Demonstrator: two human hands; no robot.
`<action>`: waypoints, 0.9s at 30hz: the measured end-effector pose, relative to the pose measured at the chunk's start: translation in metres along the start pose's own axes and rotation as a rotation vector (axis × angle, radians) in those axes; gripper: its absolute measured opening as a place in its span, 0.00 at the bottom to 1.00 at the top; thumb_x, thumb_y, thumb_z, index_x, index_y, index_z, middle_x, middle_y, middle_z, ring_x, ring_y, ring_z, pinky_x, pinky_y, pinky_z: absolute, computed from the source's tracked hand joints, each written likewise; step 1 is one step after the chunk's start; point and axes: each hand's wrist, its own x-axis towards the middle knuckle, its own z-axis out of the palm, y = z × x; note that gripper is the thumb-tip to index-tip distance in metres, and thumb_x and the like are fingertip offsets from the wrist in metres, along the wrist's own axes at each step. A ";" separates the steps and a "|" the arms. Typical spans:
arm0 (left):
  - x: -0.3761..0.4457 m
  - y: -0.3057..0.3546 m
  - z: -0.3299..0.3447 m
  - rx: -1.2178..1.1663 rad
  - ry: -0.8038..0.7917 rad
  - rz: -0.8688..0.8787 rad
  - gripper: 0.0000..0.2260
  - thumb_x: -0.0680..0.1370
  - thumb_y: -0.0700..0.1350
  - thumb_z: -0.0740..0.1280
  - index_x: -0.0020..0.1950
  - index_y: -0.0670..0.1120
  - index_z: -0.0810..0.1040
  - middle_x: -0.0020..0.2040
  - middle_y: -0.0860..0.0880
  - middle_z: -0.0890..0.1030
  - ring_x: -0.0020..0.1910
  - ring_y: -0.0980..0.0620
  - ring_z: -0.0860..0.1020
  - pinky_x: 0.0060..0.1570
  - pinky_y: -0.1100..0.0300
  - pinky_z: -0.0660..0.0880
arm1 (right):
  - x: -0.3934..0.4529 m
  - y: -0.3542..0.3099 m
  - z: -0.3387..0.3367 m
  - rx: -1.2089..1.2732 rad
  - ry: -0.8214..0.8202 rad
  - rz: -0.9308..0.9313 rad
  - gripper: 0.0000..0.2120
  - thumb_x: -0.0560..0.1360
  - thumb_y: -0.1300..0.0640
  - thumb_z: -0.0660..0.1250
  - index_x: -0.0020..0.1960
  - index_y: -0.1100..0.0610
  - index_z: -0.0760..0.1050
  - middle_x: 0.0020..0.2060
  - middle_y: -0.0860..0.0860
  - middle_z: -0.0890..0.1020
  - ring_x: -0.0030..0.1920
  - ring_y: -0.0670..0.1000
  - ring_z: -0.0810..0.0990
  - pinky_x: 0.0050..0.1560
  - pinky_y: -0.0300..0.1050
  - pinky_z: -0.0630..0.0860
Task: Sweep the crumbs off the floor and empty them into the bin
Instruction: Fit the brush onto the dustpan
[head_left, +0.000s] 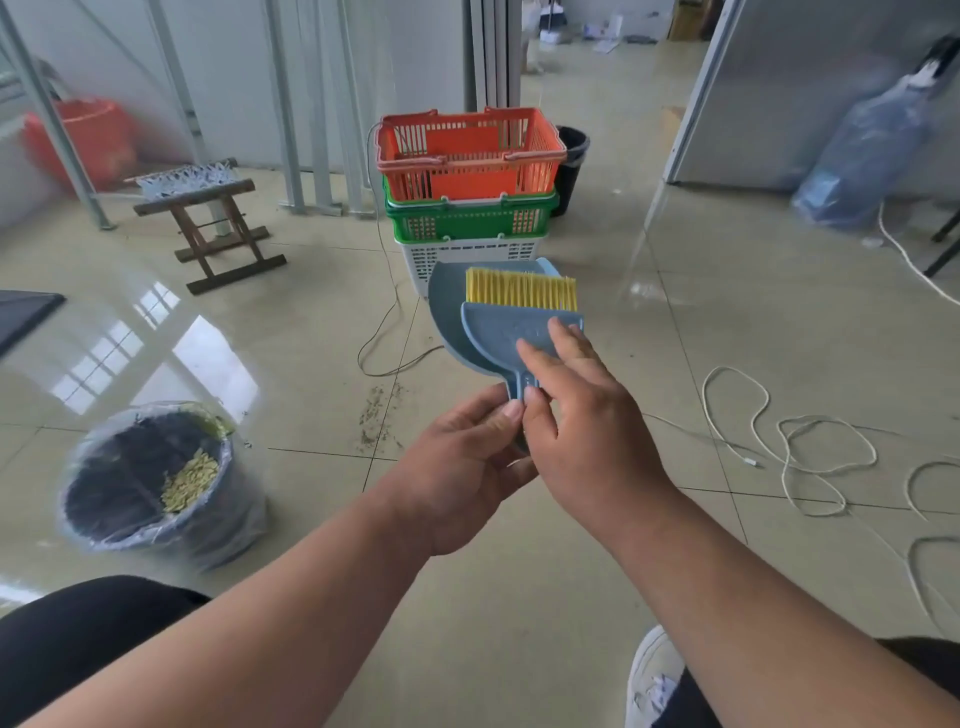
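Brush (511, 332) and dustpan (448, 306) are nested together, held in the air above the floor (519, 571); I judge the step in hand is separating them. My left hand (457, 467) pinches the shared handle end with thumb and curled fingers; my right hand (576, 410) lies over the brush back, fingers nearly straight, thumb at the handle neck. Best approach, I think: hold the pan firm with the left, slide the brush free with the right, bristles kept away from my face. Crumbs (376, 415) lie scattered on the tiles just left of the hands. Bin (156, 483), plastic-lined, stands further left, near the crumbs. Thin dark cable (384, 332) loops just beyond the crumbs and could snag a stroke. Stacked baskets (470, 192) stand behind; white cord (810, 452) coils well right.
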 end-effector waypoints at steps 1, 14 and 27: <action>0.000 0.002 -0.002 0.007 0.008 0.013 0.16 0.88 0.40 0.63 0.75 0.39 0.78 0.62 0.38 0.80 0.58 0.44 0.79 0.61 0.50 0.82 | 0.002 -0.001 0.001 -0.002 0.005 0.016 0.21 0.81 0.58 0.64 0.74 0.52 0.74 0.79 0.55 0.67 0.80 0.52 0.62 0.77 0.53 0.65; -0.006 0.028 -0.023 0.309 0.030 0.060 0.19 0.84 0.27 0.61 0.73 0.38 0.78 0.66 0.33 0.83 0.56 0.43 0.85 0.58 0.52 0.83 | 0.014 -0.002 0.005 0.106 -0.058 0.019 0.19 0.83 0.56 0.64 0.73 0.50 0.76 0.79 0.47 0.66 0.81 0.43 0.56 0.78 0.36 0.55; -0.014 0.040 -0.037 0.329 0.079 -0.004 0.20 0.82 0.25 0.64 0.72 0.39 0.78 0.63 0.41 0.86 0.52 0.43 0.88 0.54 0.50 0.85 | 0.020 -0.008 0.016 0.169 0.053 0.084 0.34 0.79 0.47 0.70 0.81 0.46 0.62 0.84 0.47 0.48 0.82 0.43 0.52 0.78 0.46 0.63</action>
